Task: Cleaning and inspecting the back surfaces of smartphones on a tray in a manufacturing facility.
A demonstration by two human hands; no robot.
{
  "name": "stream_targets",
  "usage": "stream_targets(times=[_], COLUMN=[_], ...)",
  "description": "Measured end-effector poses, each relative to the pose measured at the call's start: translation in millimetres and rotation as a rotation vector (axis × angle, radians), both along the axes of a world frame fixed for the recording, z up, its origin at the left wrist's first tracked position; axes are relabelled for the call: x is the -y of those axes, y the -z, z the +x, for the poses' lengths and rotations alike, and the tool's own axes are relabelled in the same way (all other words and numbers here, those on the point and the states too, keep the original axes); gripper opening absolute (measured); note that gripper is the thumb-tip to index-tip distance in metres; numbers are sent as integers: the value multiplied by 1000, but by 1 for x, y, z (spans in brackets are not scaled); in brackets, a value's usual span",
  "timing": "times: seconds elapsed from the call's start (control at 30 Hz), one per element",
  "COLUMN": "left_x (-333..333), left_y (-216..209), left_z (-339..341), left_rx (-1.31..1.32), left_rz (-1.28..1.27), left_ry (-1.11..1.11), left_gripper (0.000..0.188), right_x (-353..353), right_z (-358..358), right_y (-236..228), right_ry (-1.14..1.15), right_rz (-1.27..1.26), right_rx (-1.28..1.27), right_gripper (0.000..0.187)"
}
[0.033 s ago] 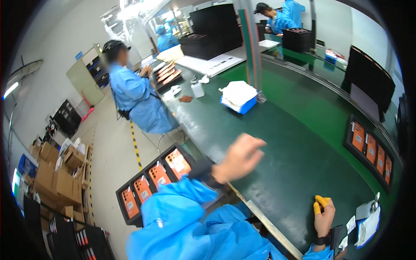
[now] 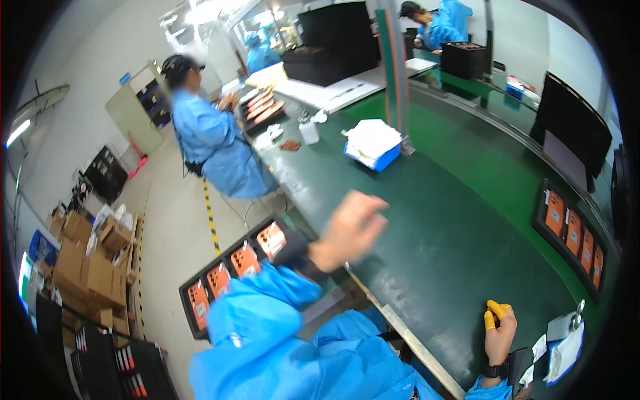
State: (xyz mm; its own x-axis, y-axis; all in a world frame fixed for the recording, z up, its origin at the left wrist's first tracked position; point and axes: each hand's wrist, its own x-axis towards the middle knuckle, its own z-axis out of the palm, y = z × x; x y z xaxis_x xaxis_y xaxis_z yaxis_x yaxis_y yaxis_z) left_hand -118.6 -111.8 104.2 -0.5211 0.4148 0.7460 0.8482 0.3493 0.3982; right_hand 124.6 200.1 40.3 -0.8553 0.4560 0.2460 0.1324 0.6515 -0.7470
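My left hand (image 2: 350, 230), slightly blurred, hovers over the near edge of the green-topped bench (image 2: 427, 240) with its fingers apart and nothing in them. Beside its wrist, to the left and lower, a black tray (image 2: 189, 313) holds several orange phone backs (image 2: 217, 280), each with camera holes and a label; my sleeve covers part of it. At the lower right my right hand (image 2: 499, 333) rests on the bench, fingers curled in, with yellow finger cots on thumb and forefinger. No object shows in it.
Right of my right hand stands a blue box (image 2: 557, 370) with white wipes. Another black tray (image 2: 573, 257) of orange phone backs lies at the far right. Ahead are a blue box of white cloths (image 2: 373, 157) and a bottle (image 2: 309, 132). A co-worker (image 2: 213, 137) sits at left.
My left hand has moved left and slightly up, toward the tray side. My right hand stays put. The view has shifted a little.
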Motion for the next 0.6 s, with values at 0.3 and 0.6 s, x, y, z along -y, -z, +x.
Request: stream_targets(times=[0.3, 0.6], left_x=[221, 224], left_y=[50, 135], left_z=[40, 79], left_rx=[404, 527], left_rz=[-518, -574], left_ry=[-651, -810], left_gripper=[28, 51], right_x=[0, 4], right_z=[-18, -17], right_y=[-2, 6], right_ry=[-22, 7], right_rz=[57, 108], right_rx=[51, 0], right_gripper=[19, 17])
